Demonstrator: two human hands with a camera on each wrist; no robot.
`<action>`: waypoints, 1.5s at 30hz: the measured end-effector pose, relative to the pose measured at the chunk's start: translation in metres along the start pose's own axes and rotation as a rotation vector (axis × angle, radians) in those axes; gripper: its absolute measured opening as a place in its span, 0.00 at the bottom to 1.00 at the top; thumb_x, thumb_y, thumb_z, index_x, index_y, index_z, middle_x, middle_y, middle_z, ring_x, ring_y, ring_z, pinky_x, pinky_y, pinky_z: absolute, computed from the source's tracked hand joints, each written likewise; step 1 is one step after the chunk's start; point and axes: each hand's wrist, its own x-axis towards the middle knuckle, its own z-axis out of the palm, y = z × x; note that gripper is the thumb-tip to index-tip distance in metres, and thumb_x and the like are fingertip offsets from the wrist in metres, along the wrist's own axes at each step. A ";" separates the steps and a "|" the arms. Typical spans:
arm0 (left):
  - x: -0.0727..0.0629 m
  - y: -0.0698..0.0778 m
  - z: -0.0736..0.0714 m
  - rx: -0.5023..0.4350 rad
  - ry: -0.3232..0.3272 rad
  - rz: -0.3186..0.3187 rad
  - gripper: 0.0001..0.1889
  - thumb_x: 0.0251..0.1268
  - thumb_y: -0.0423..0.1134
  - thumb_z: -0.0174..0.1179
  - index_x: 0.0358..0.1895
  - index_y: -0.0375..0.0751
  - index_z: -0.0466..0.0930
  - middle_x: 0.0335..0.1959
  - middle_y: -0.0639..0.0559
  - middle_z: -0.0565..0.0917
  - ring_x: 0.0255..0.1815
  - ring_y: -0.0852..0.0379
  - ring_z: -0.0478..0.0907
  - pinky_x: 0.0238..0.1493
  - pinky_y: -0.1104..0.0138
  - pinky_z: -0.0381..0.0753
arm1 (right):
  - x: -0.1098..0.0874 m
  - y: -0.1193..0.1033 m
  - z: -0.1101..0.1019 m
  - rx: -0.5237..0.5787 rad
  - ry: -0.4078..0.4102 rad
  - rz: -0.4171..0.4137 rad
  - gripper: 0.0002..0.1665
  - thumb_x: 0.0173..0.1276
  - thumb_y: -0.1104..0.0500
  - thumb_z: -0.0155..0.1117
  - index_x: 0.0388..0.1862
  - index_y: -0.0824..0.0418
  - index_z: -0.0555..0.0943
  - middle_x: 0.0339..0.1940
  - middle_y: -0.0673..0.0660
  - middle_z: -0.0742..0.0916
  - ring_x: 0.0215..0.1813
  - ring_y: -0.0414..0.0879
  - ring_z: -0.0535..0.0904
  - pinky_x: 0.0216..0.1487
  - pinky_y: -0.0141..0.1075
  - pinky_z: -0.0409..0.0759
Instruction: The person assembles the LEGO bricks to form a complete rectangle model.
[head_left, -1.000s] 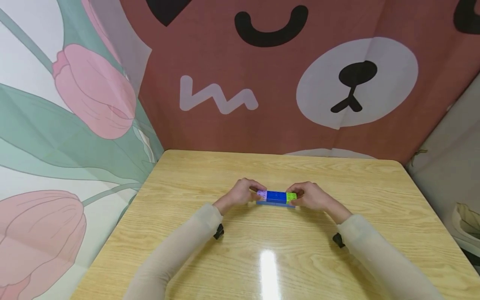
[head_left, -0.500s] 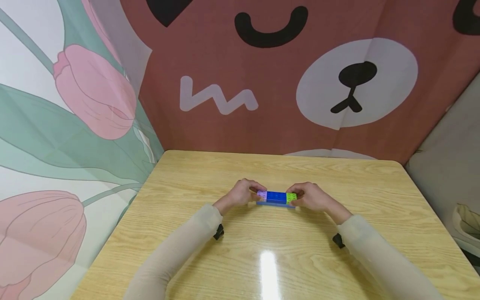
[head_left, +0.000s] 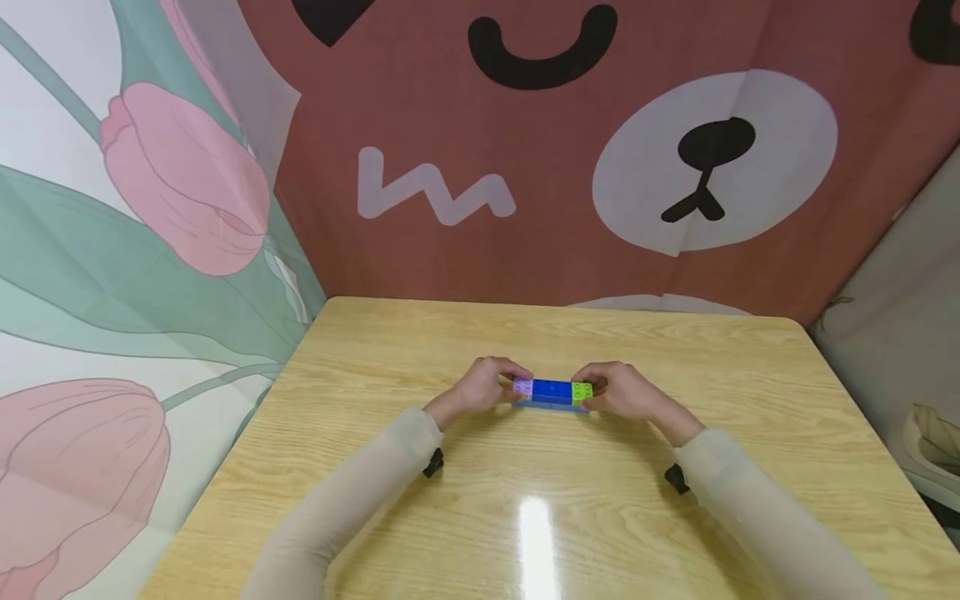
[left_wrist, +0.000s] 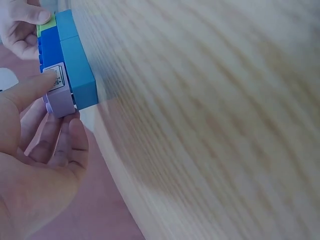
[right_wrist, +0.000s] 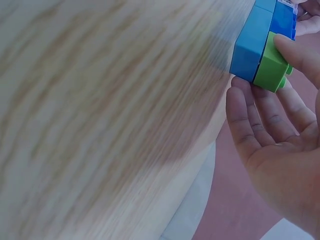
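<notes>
A short row of toy building bricks lies across the middle of the table, with two light blue bricks (left_wrist: pixel 81 75) end to end as its lower layer. On top sit a light purple brick (left_wrist: pixel 61 103) at the left, a dark blue brick (head_left: pixel 552 392) in the centre and a lime green brick (right_wrist: pixel 270 66) at the right. My left hand (head_left: pixel 482 386) pinches the purple brick, thumb on its printed near face and fingers behind. The green brick is pinched the same way by my right hand (head_left: pixel 626 392). A narrow gap shows under the purple brick's end.
The wood-grain table (head_left: pixel 450 533) reaches back to a cloth with a bear print (head_left: pixel 450 267). A tulip-print cloth (head_left: pixel 187 183) hangs along the left. Black wrist devices (head_left: pixel 677 478) hang below both sleeves.
</notes>
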 end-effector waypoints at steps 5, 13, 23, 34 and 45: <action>0.001 0.000 -0.002 0.010 0.003 0.037 0.17 0.63 0.32 0.73 0.55 0.42 0.88 0.46 0.55 0.82 0.50 0.52 0.80 0.46 0.70 0.80 | -0.001 0.000 -0.003 0.005 0.010 -0.007 0.21 0.64 0.61 0.77 0.56 0.59 0.84 0.50 0.54 0.87 0.46 0.48 0.82 0.47 0.45 0.83; 0.004 -0.005 -0.004 -0.013 0.005 0.055 0.16 0.64 0.33 0.72 0.55 0.41 0.87 0.44 0.55 0.81 0.48 0.56 0.79 0.46 0.70 0.80 | 0.000 0.004 -0.005 -0.003 0.009 -0.021 0.20 0.67 0.61 0.74 0.57 0.59 0.84 0.50 0.55 0.86 0.48 0.51 0.83 0.48 0.46 0.83; 0.010 -0.011 -0.005 -0.130 0.033 -0.016 0.11 0.69 0.33 0.68 0.52 0.45 0.87 0.46 0.57 0.86 0.48 0.60 0.81 0.47 0.67 0.81 | 0.001 0.003 -0.007 0.018 0.005 -0.006 0.20 0.75 0.61 0.66 0.63 0.64 0.81 0.58 0.62 0.84 0.55 0.60 0.83 0.51 0.49 0.83; 0.011 -0.013 -0.006 -0.133 0.015 -0.041 0.20 0.63 0.26 0.70 0.57 0.44 0.86 0.53 0.52 0.83 0.52 0.54 0.82 0.49 0.67 0.81 | 0.000 0.004 -0.006 0.061 0.048 0.022 0.19 0.70 0.66 0.69 0.59 0.62 0.81 0.58 0.61 0.84 0.57 0.62 0.81 0.49 0.47 0.84; 0.010 -0.016 -0.006 -0.274 -0.012 -0.144 0.26 0.60 0.25 0.72 0.63 0.44 0.82 0.57 0.50 0.82 0.54 0.54 0.81 0.50 0.63 0.82 | 0.001 0.007 -0.008 0.070 0.026 0.050 0.27 0.64 0.65 0.75 0.61 0.63 0.80 0.58 0.66 0.82 0.52 0.57 0.84 0.47 0.46 0.84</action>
